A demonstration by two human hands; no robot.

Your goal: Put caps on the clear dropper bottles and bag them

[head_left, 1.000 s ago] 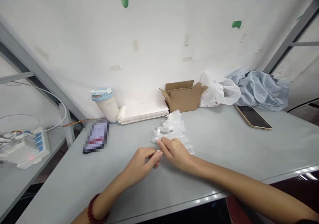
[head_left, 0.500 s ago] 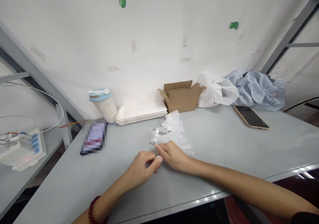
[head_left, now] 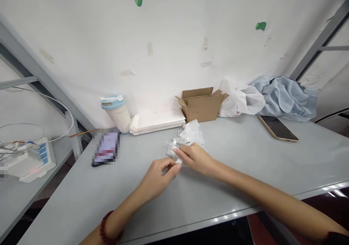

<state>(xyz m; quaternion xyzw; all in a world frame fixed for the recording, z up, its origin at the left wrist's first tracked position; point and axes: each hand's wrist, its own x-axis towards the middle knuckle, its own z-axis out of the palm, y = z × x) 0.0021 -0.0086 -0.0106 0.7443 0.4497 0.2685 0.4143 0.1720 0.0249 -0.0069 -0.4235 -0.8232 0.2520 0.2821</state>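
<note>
My left hand [head_left: 158, 176] is closed in a pinch, with a small white piece [head_left: 178, 161] showing at its thumb and fingertip. Just beside it, my right hand [head_left: 196, 159] has its thumb and fingers pressed together over the near end of a row of translucent plastic pieces [head_left: 192, 133]. These have white caps and thin white strings on their left side. A white cap [head_left: 174, 142] shows by the right fingertips. What lies between those fingertips is hidden, and so are the nearest pieces under the hand.
Behind the pieces stand an open cardboard box [head_left: 203, 107] and a stack of white envelope-like sheets [head_left: 158, 121]. A lidded cup [head_left: 117, 116] and a blurred-out purple item [head_left: 107, 147] are at left. Rightward are a white plastic bag [head_left: 231, 101], a phone [head_left: 278, 128] and blue cloth [head_left: 286, 97].
The whole view has shifted slightly. My right hand has moved up and right over the row, covering its near pieces. The left hand stays beside it, with more of the white piece showing.
</note>
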